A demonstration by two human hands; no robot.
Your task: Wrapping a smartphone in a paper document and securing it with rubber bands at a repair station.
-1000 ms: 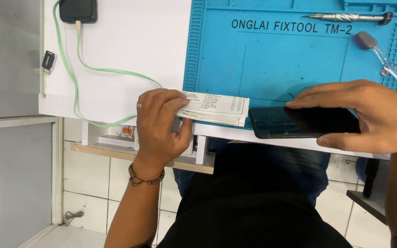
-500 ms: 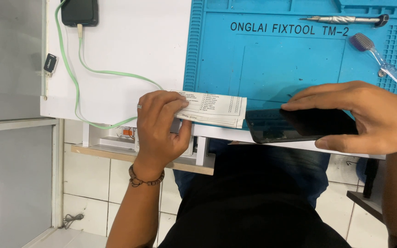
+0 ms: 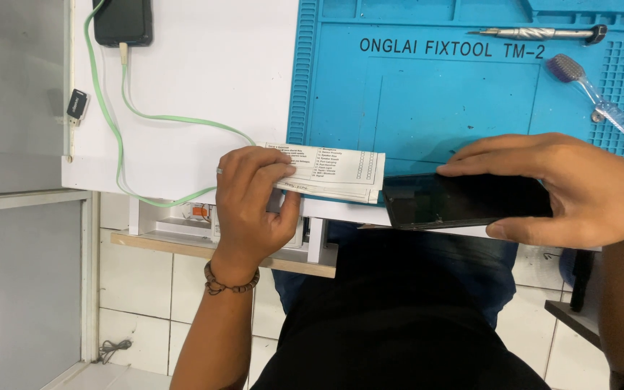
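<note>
My left hand (image 3: 254, 202) pinches a folded white printed paper slip (image 3: 337, 172) at the near edge of the white table, thumb under it and fingers on top. My right hand (image 3: 565, 189) grips a black smartphone (image 3: 456, 201) by its right end, screen up and dark, holding it level over the front edge of the blue work mat (image 3: 435, 101). The paper's right end nearly touches the phone's left end.
A metal screwdriver (image 3: 536, 32) and a clear-handled brush (image 3: 601, 105) lie on the mat at the upper right. A black device (image 3: 123, 20) with a green cable (image 3: 120, 144) sits at the table's far left. A small black adapter (image 3: 76, 105) rests by the left edge.
Both hands with the paper and the phone stay almost in place; the view has shifted slightly, nothing picked up or released.
</note>
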